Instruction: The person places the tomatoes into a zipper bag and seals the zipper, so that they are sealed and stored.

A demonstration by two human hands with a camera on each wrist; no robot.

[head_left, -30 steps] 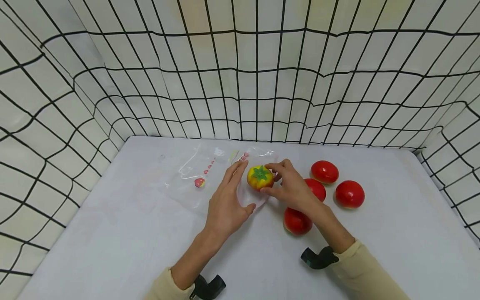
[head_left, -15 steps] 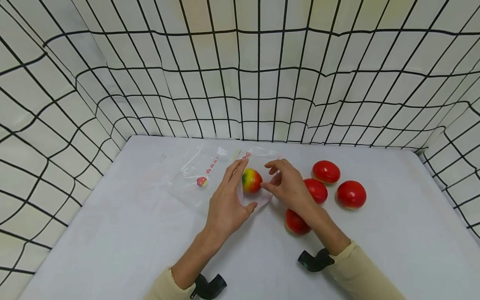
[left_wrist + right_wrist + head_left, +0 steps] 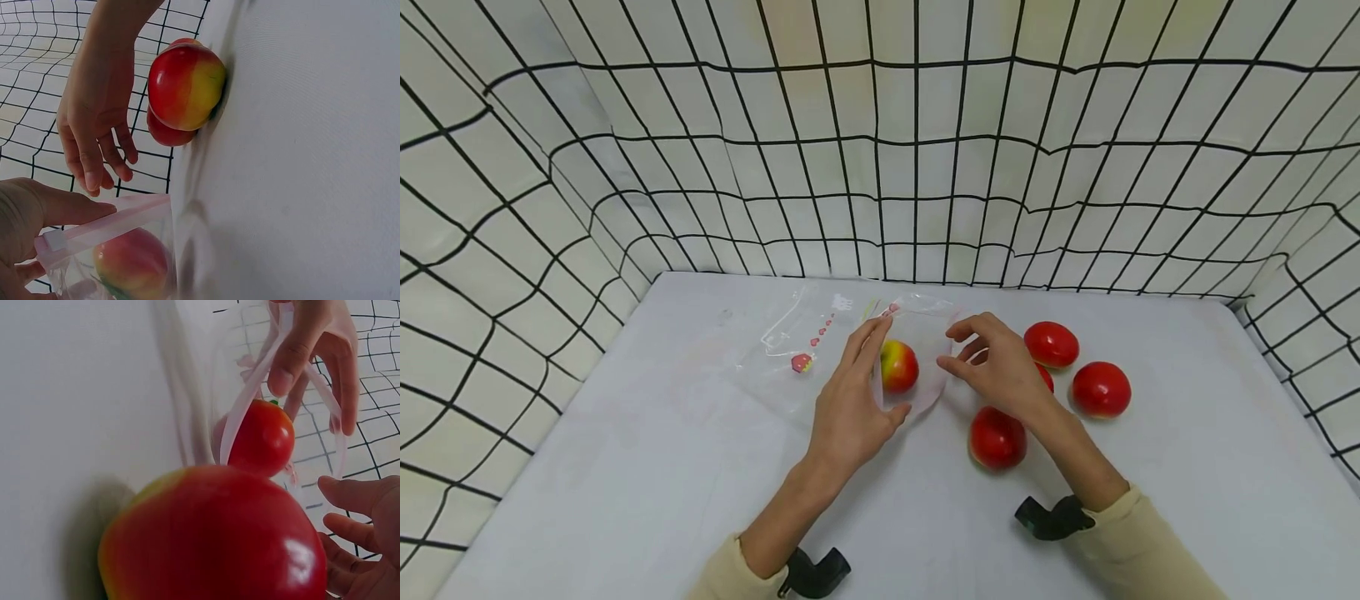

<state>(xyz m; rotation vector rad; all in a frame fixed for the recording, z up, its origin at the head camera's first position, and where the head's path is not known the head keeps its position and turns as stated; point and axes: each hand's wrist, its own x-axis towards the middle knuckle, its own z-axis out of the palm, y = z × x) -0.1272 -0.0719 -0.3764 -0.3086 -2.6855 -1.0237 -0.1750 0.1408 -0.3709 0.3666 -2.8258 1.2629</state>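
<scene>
Tomato (image 3: 901,367), glossy red and yellow, inside the mouth of a clear zip bag (image 3: 820,354) on the worktop (image 3: 625,467). Probably light, a moulded model by its look; smooth enough to slip, firm or spongy impossible to tell. Best taken round its widest girth, clear of the green stem end (image 3: 275,402). Nearly round, with no marked long axis; points that stem end leftward, deeper into the bag, and the red end toward the opening. Limp bag around it, nearly weightless and quick to sag: best held by the stiffer pink rim (image 3: 128,219). Runs left to right, with mouth toward the right hand (image 3: 996,367). At that mouth, left hand (image 3: 850,417) with straight fingers, spread wide from the thumb along the rim. Opposite, softly bent fingers with a modest gap to the thumb, holding nothing, just beside the opening. To the right, four loose red fruits (image 3: 997,438), one partly hidden.
</scene>
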